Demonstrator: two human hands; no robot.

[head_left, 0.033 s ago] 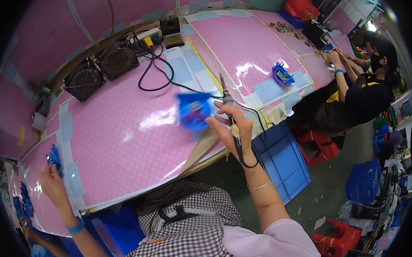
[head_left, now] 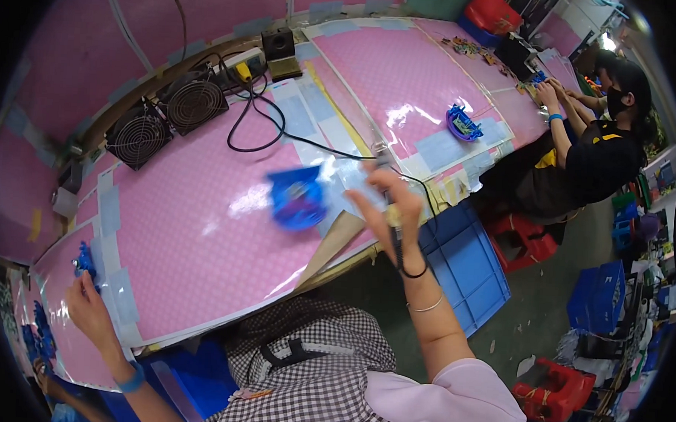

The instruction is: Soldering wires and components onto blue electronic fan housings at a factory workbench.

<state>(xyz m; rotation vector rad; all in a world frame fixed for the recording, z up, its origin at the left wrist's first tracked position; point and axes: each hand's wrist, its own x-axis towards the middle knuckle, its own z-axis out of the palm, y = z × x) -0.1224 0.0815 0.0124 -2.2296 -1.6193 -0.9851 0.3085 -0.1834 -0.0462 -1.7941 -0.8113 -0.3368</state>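
Observation:
My right hand [head_left: 392, 207] holds a soldering iron [head_left: 383, 154] by its handle, tip pointing away from me; both are smeared by motion. Its thumb and fingers are clear of a blue plastic housing [head_left: 297, 197] with a purple round part, which lies blurred on the pink table just to the left. Far to the left, my left hand [head_left: 90, 313] has its fingertips closed on the near end of a second blue plastic part [head_left: 84, 259]. Details of that part are too small to tell.
Two black fans [head_left: 195, 105] and a soldering iron stand [head_left: 281, 54] line the back, with a black cord across the pink table [head_left: 179, 227]. Another blue-and-purple housing [head_left: 463, 123] sits right. A co-worker [head_left: 601, 151] is at the far right; a blue crate [head_left: 464, 265] is below.
The middle blue housing has moved left and slightly nearer, away from my right hand. My right hand and the iron have shifted slightly right. My left hand has hardly moved.

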